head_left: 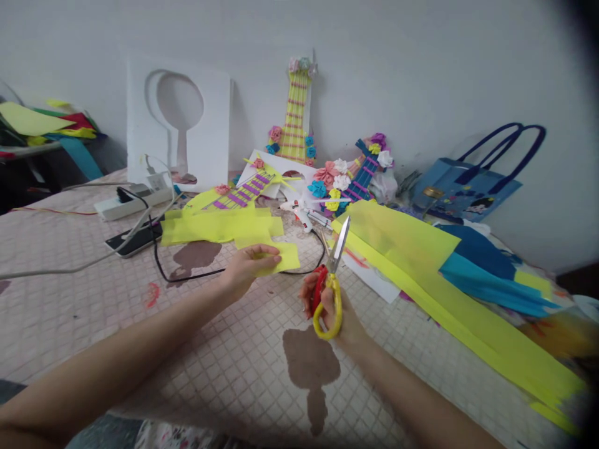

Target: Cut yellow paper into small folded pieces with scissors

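My left hand (248, 268) pinches a small yellow paper piece (287, 257) between thumb and fingers, over the middle of the table. Just to its right, my right hand (330, 305) holds scissors (337, 246) with one red and one yellow handle; their blades point up and look nearly closed, apart from the paper. Several yellow pieces (210, 226) lie beyond my left hand. A long yellow sheet (421, 268) stretches along the right side. Behind the scissors rests a white glue gun (299, 213).
Decorated paper strips with flowers (294, 118) stand against the wall, near a white board with a cutout (213, 125). A power strip (133, 202), black phone (131, 240) and cables lie left. A blue bag (468, 187) and blue paper (496, 284) are at right.
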Demonstrator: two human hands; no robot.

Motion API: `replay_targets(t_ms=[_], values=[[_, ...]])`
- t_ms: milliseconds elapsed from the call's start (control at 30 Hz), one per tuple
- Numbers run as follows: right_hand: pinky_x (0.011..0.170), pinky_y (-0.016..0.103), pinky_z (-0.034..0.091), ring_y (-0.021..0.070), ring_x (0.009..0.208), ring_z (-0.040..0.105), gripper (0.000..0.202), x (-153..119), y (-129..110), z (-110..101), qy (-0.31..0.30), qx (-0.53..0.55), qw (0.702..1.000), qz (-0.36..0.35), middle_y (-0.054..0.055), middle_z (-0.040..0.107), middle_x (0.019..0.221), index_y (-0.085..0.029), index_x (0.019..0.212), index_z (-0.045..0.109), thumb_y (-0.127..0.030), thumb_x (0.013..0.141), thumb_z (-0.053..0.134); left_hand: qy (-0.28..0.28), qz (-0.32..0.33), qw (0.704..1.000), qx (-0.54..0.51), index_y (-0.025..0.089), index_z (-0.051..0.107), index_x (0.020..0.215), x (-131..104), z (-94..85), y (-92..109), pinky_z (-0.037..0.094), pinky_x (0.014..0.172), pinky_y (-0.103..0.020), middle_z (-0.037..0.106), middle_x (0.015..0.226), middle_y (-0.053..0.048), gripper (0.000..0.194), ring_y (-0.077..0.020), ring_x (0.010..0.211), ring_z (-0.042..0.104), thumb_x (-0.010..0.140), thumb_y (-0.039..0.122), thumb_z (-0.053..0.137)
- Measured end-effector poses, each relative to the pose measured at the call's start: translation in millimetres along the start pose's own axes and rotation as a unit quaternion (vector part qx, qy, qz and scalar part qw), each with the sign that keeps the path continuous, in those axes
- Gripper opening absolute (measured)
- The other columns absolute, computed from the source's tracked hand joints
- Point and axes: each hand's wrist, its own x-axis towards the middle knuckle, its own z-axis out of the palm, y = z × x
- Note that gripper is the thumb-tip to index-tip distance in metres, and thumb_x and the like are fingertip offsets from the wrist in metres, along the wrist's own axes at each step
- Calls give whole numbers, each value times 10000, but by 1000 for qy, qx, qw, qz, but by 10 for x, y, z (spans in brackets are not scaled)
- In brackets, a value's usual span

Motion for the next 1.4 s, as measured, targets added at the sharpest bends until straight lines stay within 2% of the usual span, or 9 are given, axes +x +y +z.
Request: replay_targets(t_ms=[133,300,400,600,767,1200,1400], values=[[482,254,423,121,557,474,679,-58,57,65,-75,63,995,35,12,533,716,-196,906,551,-805,609,500,9,-11,999,-40,125,652,737,39,-48,67,377,498,-164,622,634,17,300,-51,524,541,517,230,826],[496,270,431,120,537,468,746,-134,95,84,-203,125,960,146,20,517,701,-160,923,566,-830,676,351,17,-22,997,-74,128,644,737,55,-51,89,463,612,-186,627,718,18,296,-61,624,579,523,220,827],[485,272,436,117,521,473,789,-168,97,92,-239,154,939,194,33,529,714,-143,927,570,-843,676,306,22,-21,995,-93,130,640,734,61,-46,102,479,650,-195,623,726,17,311,-62,649,581,503,199,836],[462,258,430,117,496,507,794,-200,148,122,-254,177,925,222,45,555,722,-138,943,559,-840,682,297,36,15,994,-102,133,626,744,59,-47,147,466,649,-198,589,649,38,308,-45,590,551,516,190,826],[448,250,419,117,487,508,801,-195,169,118,-251,170,926,225,42,556,720,-134,969,555,-839,680,308,51,29,993,-106,143,616,759,74,-65,150,470,667,-199,602,684,37,332,-53,629,575,513,209,829],[479,259,430,115,501,490,785,-187,158,114,-251,156,931,214,25,544,669,-143,939,561,-838,686,298,42,40,993,-105,144,618,766,82,-63,130,475,662,-192,625,698,38,335,-47,624,582,517,223,829],[472,261,432,115,503,492,783,-194,139,119,-250,155,931,215,34,546,708,-141,940,560,-838,681,314,42,61,992,-105,149,621,794,116,-105,101,474,663,-191,623,715,37,315,-47,632,587,556,224,812]])
